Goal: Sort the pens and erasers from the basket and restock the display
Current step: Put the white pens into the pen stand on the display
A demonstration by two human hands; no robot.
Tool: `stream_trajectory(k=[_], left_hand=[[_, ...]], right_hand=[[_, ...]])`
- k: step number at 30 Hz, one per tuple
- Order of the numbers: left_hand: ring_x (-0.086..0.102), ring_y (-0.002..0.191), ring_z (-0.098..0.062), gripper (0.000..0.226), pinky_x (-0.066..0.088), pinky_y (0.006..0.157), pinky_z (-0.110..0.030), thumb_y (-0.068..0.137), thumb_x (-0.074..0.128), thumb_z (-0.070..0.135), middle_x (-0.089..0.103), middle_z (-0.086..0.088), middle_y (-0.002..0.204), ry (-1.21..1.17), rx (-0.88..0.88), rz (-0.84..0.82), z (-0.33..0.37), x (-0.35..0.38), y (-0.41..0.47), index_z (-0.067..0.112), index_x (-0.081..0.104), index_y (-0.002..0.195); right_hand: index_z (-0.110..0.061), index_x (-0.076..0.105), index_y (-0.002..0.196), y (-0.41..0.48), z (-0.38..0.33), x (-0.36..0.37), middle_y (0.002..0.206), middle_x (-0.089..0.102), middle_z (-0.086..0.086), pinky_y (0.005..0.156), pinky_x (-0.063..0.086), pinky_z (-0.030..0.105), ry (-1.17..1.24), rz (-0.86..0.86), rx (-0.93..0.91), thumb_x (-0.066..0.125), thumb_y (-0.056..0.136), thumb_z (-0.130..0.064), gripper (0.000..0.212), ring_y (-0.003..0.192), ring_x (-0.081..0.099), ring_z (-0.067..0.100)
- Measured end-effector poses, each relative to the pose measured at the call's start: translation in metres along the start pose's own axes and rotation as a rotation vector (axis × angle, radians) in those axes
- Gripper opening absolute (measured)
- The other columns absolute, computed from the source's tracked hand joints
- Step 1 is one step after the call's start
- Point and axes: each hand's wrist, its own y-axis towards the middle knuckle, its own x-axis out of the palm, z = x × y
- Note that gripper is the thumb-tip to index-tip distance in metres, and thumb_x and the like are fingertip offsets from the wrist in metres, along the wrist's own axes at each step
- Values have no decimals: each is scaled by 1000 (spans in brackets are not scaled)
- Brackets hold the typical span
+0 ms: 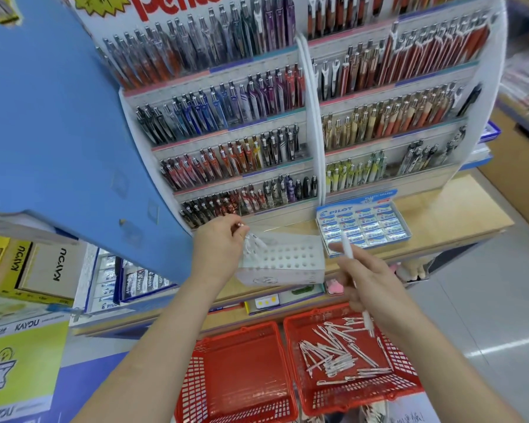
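Note:
A white pen holder (290,261) with rows of round holes stands on the wooden shelf below the pen display. My left hand (219,245) pinches a white pen (252,241) at the holder's left end, where a few white pens stand. My right hand (368,280) grips several white pens (348,250) over the holder's right side; one tip points up, the other ends hang down over the basket. The right red basket (297,370) holds several loose white pens (339,355). The left red basket (239,377) looks empty. A blue Pilot eraser box (362,227) sits full on the shelf.
The tall white display rack (313,117) carries tiers of coloured pens. A blue panel (58,123) fills the left. Kayou boxes (37,267) and Pilot boxes (129,282) sit lower left. Grey floor (486,300) lies to the right.

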Motion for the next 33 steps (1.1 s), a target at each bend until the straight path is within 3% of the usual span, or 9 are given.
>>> stream_trajectory(k=[3, 7, 9, 14, 19, 23, 25, 29, 33], left_hand=[[56, 76, -16, 15, 39, 65, -28, 90, 60, 23, 68, -3, 85, 57, 30, -24, -2, 8, 3, 12, 70, 93], [47, 75, -14, 16, 27, 63, -26, 91, 60, 23, 58, -2, 82, 123, 60, -54, -3, 15, 6, 11, 70, 93], [49, 79, -17, 17, 30, 65, -27, 90, 61, 24, 55, -3, 83, 131, 69, -68, -4, 18, 9, 11, 71, 95], [46, 87, -20, 20, 34, 68, -30, 91, 58, 29, 47, 0, 82, 221, 98, -118, -6, 26, 15, 16, 71, 96], [45, 92, -20, 24, 39, 68, -32, 93, 53, 34, 44, 3, 84, 337, 112, -133, -4, 33, 15, 17, 70, 97], [45, 94, -20, 24, 43, 67, -33, 92, 54, 37, 46, 4, 86, 380, 83, -121, -1, 36, 15, 20, 69, 99], [46, 94, -20, 23, 41, 67, -32, 91, 55, 38, 49, 4, 88, 381, 65, -117, -1, 37, 15, 22, 68, 102], [46, 101, -20, 27, 41, 75, -32, 89, 59, 34, 55, 0, 99, 276, 20, -103, 1, 32, 10, 21, 64, 112], [49, 97, -11, 20, 42, 80, -25, 90, 58, 23, 59, 6, 102, 45, 103, -23, 17, 14, -10, 23, 69, 108]], right_hand=[[-14, 63, 107, -1, 2, -2, 57, 43, 3, 44, 33, 24, -55, 24, 21, 45, 96, -9, 22, 45, 38, 14], [-38, 59, 118, -6, -1, -7, 68, 48, 6, 40, 26, 21, 37, -116, 18, 44, 97, -35, 26, 41, 33, 16], [-36, 62, 115, -6, -1, -9, 65, 48, 5, 38, 21, 17, 37, -98, 62, 44, 97, -38, 25, 42, 29, 13], [-8, 67, 106, -2, 3, -14, 65, 47, 5, 35, 23, 18, 119, -52, 110, 43, 99, -11, 26, 44, 36, 12], [-11, 69, 105, -4, 3, -17, 66, 47, 6, 38, 31, 21, 8, -106, 34, 52, 96, -14, 19, 48, 46, 15], [-8, 71, 103, -4, 3, -15, 62, 44, 2, 38, 23, 19, -29, -92, 38, 54, 95, -20, 23, 45, 38, 12], [-7, 72, 99, -3, 2, -14, 56, 42, 4, 37, 23, 19, 4, -54, 71, 53, 95, -12, 20, 45, 37, 13], [-13, 72, 104, -4, 1, -15, 68, 58, 22, 50, 37, 26, -72, -65, -29, 61, 89, -5, 20, 61, 48, 26], [-13, 74, 85, -2, 0, -15, 72, 69, 18, 67, 51, 39, -129, 42, -163, 75, 78, -10, 7, 66, 64, 25]])
